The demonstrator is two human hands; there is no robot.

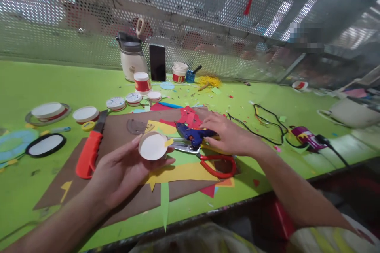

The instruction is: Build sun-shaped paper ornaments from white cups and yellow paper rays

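The left hand [127,172] is holding a small white cup [152,147] above the middle of the brown board [130,205], with the thumb and fingers gripping its side. The cup's round white face is pointing toward the viewer, and a small yellow tab [169,142] is sticking out at its right rim. The right hand [233,135] is reaching over the right part of the board, its fingers touching the handle of a blue glue gun [191,134]; whether they are closing fully around it, one cannot tell. Red-handled scissors [221,174] are lying on the board's right part, near the glue gun, over paper pieces. A red-handled knife [90,152] is lying along the board's left side. A clear protractor [136,126] is resting toward the board's far edge. Beyond the board, a phone [157,63] is standing upright on the bench [89,75], beside a jug [133,63]. A black cord [268,141] is running to the board's right.
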